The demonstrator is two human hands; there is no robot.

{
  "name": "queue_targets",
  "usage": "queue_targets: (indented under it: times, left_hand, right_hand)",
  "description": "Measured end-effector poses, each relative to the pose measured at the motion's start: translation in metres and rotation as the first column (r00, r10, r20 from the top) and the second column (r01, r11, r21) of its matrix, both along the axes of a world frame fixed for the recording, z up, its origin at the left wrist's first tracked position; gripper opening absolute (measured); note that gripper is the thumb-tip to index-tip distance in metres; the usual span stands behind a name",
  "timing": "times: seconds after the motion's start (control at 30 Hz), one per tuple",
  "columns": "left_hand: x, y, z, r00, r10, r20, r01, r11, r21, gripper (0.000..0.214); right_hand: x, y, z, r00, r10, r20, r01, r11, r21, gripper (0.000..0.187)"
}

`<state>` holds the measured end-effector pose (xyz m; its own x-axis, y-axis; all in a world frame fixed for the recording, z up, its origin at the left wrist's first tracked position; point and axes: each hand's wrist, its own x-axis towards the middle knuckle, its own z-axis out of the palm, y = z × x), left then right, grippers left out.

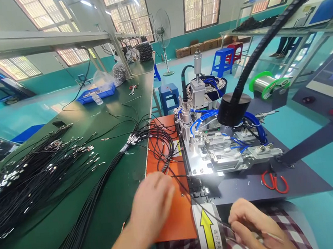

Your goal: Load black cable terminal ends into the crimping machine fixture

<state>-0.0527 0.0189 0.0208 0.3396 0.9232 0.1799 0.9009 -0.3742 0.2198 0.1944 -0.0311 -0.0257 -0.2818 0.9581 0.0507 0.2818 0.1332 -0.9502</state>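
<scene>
My right hand [256,228] is at the lower right, its fingers closed on a thin black cable [206,209]. That cable runs back up-left, past a yellow arrow label [207,228], to a loose coil of black cables [165,146]. My left hand [152,205] is over the orange mat [180,216], just below the coil; motion blurs it and its fingertips are hidden. Beside it on the green table lies a long bundle of black cables [95,197], gathered near its end. In front of me stands a metal machine [201,158] with blue air tubes.
Red-handled scissors [275,182] lie on the machine's grey base. A heap of cables with metal ends [48,164] covers the table's left. Above the machine hangs a black flexible-arm lamp [233,109]. Farther back are a blue tray [98,94], a wire spool [269,84] and a blue stool [169,98].
</scene>
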Motion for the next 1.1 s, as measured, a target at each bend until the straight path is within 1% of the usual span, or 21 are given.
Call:
queue_targets:
  times: [0.03, 0.07, 0.1, 0.13, 0.17, 0.23, 0.3, 0.33, 0.43, 0.6, 0.63, 0.7, 0.73, 0.77, 0.8, 0.83, 0.87, 0.9, 0.93, 1.0, 1.1]
  left_hand:
    - [0.013, -0.009, 0.001, 0.986, -0.155, 0.063, 0.155, 0.988, 0.002, 0.023]
    - [0.025, -0.017, 0.001, 0.95, -0.294, 0.103, 0.299, 0.954, -0.036, 0.024]
    - [0.035, -0.023, 0.0, 0.913, -0.387, 0.132, 0.401, 0.911, -0.096, 0.022]
    - [0.043, -0.028, -0.002, 0.893, -0.423, 0.152, 0.443, 0.884, -0.148, 0.018]
    - [0.049, -0.031, -0.004, 0.892, -0.421, 0.165, 0.449, 0.872, -0.198, 0.017]
    - [0.051, -0.031, -0.011, 0.915, -0.362, 0.178, 0.398, 0.881, -0.257, 0.019]
    - [0.047, -0.029, -0.017, 0.931, -0.315, 0.183, 0.356, 0.895, -0.269, 0.02]
    - [0.044, -0.028, -0.02, 0.933, -0.311, 0.181, 0.351, 0.898, -0.267, 0.02]
    - [0.037, -0.026, -0.026, 0.935, -0.323, 0.145, 0.35, 0.903, -0.249, 0.02]
    - [0.033, -0.027, -0.03, 0.96, -0.272, 0.067, 0.28, 0.949, -0.145, 0.024]
    - [0.031, -0.027, -0.03, 0.961, -0.264, 0.084, 0.274, 0.951, -0.141, 0.024]
    - [0.024, -0.022, -0.028, 0.957, -0.228, 0.177, 0.253, 0.958, -0.133, 0.019]
    - [0.018, -0.017, -0.028, 0.959, -0.175, 0.221, 0.205, 0.971, -0.12, 0.019]
    - [0.01, -0.01, -0.028, 0.963, -0.096, 0.253, 0.123, 0.988, -0.094, 0.022]
    - [0.003, -0.001, -0.029, 0.969, 0.031, 0.243, -0.014, 0.997, -0.07, 0.027]
    - [-0.005, 0.008, -0.031, 0.966, 0.177, 0.19, -0.169, 0.984, -0.053, 0.034]
    - [-0.012, 0.019, -0.034, 0.947, 0.292, 0.133, -0.285, 0.956, -0.071, 0.042]
    - [-0.017, 0.03, -0.038, 0.93, 0.353, 0.098, -0.341, 0.932, -0.126, 0.049]
    - [-0.021, 0.04, -0.042, 0.925, 0.369, 0.088, -0.353, 0.923, -0.151, 0.052]
    - [-0.023, 0.057, -0.05, 0.924, 0.371, 0.098, -0.349, 0.919, -0.182, 0.051]
    - [-0.017, 0.074, -0.058, 0.935, 0.317, 0.16, -0.28, 0.935, -0.216, 0.05]
  right_hand:
    - [-0.002, 0.002, 0.002, 0.998, -0.017, -0.067, 0.012, 0.998, -0.066, 0.027]
    - [-0.004, 0.004, 0.003, 0.989, -0.038, -0.145, 0.02, 0.992, -0.125, 0.028]
    - [-0.005, 0.006, 0.004, 0.973, -0.064, -0.224, 0.022, 0.983, -0.183, 0.028]
    - [-0.007, 0.008, 0.004, 0.95, -0.102, -0.295, 0.032, 0.972, -0.234, 0.026]
    - [-0.006, 0.01, 0.003, 0.924, -0.15, -0.351, 0.051, 0.96, -0.277, 0.022]
    - [-0.003, 0.012, -0.001, 0.878, -0.254, -0.405, 0.115, 0.934, -0.338, 0.017]
    - [0.003, 0.012, -0.004, 0.845, -0.34, -0.412, 0.193, 0.913, -0.359, 0.018]
    - [0.005, 0.012, -0.006, 0.835, -0.37, -0.408, 0.222, 0.904, -0.364, 0.019]
    - [0.009, 0.012, -0.007, 0.833, -0.404, -0.378, 0.258, 0.888, -0.381, 0.021]
    - [0.002, 0.018, -0.006, 0.85, -0.431, -0.304, 0.263, 0.846, -0.464, 0.027]
    - [0.001, 0.021, -0.006, 0.851, -0.434, -0.295, 0.265, 0.84, -0.473, 0.028]
    - [-0.001, 0.025, -0.008, 0.861, -0.424, -0.28, 0.257, 0.839, -0.479, 0.028]
    - [-0.001, 0.026, -0.01, 0.868, -0.412, -0.276, 0.249, 0.843, -0.476, 0.028]
    - [-0.001, 0.027, -0.011, 0.875, -0.399, -0.274, 0.238, 0.848, -0.473, 0.029]
    - [-0.002, 0.028, -0.012, 0.879, -0.393, -0.271, 0.234, 0.85, -0.473, 0.03]
    - [-0.002, 0.028, -0.012, 0.879, -0.395, -0.265, 0.238, 0.848, -0.474, 0.031]
    - [-0.003, 0.028, -0.012, 0.876, -0.406, -0.26, 0.25, 0.843, -0.476, 0.032]
    - [-0.004, 0.027, -0.012, 0.872, -0.418, -0.255, 0.262, 0.838, -0.479, 0.034]
    - [-0.005, 0.026, -0.011, 0.866, -0.432, -0.25, 0.275, 0.831, -0.483, 0.034]
    - [-0.008, 0.023, -0.01, 0.856, -0.457, -0.242, 0.299, 0.819, -0.489, 0.035]
    - [-0.011, 0.018, -0.008, 0.855, -0.47, -0.219, 0.319, 0.81, -0.492, 0.033]
